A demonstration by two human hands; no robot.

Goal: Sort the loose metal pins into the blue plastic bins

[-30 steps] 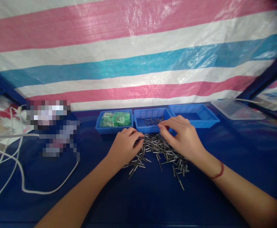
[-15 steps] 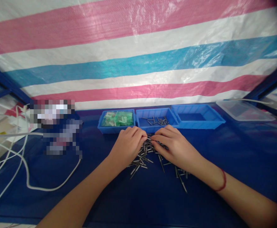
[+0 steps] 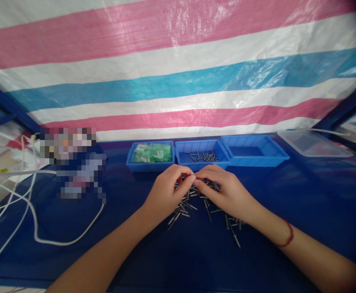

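Observation:
Over a loose pile of blind rivets [image 3: 182, 209], which are thin grey metal pins with thicker ends, both hands meet fingertip to fingertip. My left hand [image 3: 168, 189] is closed in a pinch, thumb against forefinger. Opposite it, my right hand [image 3: 222, 185] pinches at the same spot. A small piece of metal, seemingly a rivet, shows between the fingertips and is mostly hidden by them. Just behind the hands, the middle blue bin [image 3: 202, 165] holds several more rivets [image 3: 209, 156].
To the left, a blue bin [image 3: 147, 167] contains green-tinted packets [image 3: 158, 151]. A further blue bin [image 3: 251, 162] stands at the right, beside a translucent plastic lid [image 3: 313, 144]. White cables [image 3: 56, 243] run across the left side of the blue table [image 3: 178, 260]. Striped sheeting [image 3: 178, 87] hangs behind.
My left hand has turned, its thumb and forefinger opening into a rounder pinch, and shifted slightly right. The right fingertips have drawn in to meet it. Pile and bins are unchanged.

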